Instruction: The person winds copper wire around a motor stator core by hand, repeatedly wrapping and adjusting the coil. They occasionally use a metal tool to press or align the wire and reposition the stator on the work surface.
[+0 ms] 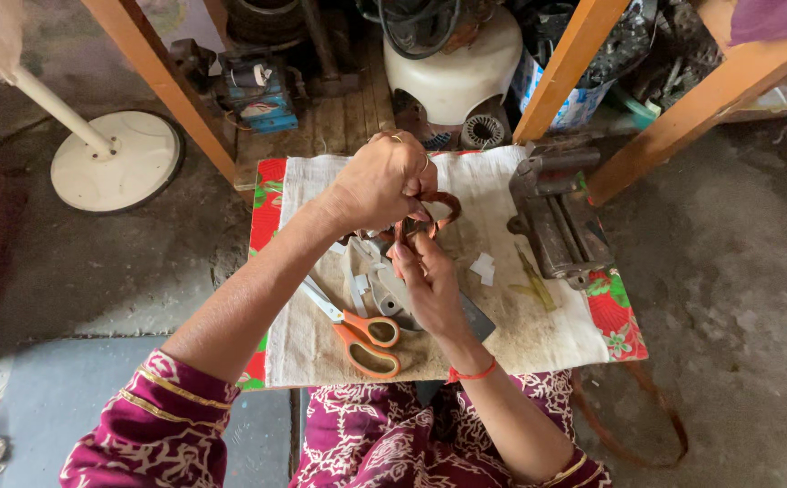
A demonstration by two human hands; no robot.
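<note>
My left hand (380, 185) and my right hand (429, 285) meet over a small low table, both pinching a coil of copper-coloured wire (443, 206) held just above the cloth. The left hand grips the coil from above, and the right hand holds it from below with its fingers curled up. Under the hands lie grey metal parts (384, 289), partly hidden. Orange-handled scissors (362, 339) rest on the cloth just left of my right wrist.
A dirty beige cloth (538, 334) covers a red flowered mat. A grey metal bench tool (556, 217) sits at the right, with small paper scraps (484, 267) and yellow strips (533, 285) beside it. Orange wooden legs (163, 81), a white fan base (117, 163) and motor parts stand beyond.
</note>
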